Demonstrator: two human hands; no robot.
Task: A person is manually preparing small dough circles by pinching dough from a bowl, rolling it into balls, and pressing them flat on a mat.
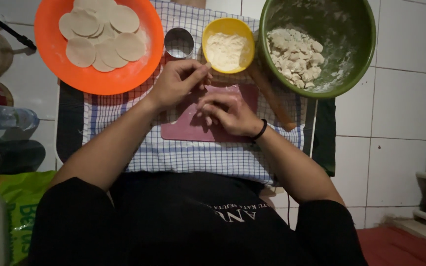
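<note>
1. Two hands are seen over a pinkish board (188, 129), which is laid on a blue-and-white checked cloth (193, 157) spread on the tiled floor (400, 98).
2. The left hand (177, 81) is held loosely curled at the board's upper edge, fingertips pinched together just beside the yellow bowl (228, 45); what is pinched, if anything, cannot be told.
3. The right hand (228, 113) is pressed palm-down on the board, fingers bent; anything under it is hidden. A black band (261, 131) is worn at its wrist.
4. The yellow bowl is filled with white flour.
5. A small round metal cutter (179, 43) is stood left of the yellow bowl.
6. An orange plate (55, 49) is stacked with flat round dough discs (102, 34).
7. A green bowl (366, 39) is loaded with small dough lumps (294, 56).
8. A wooden rolling pin (272, 98) is laid slantwise between board and green bowl.
</note>
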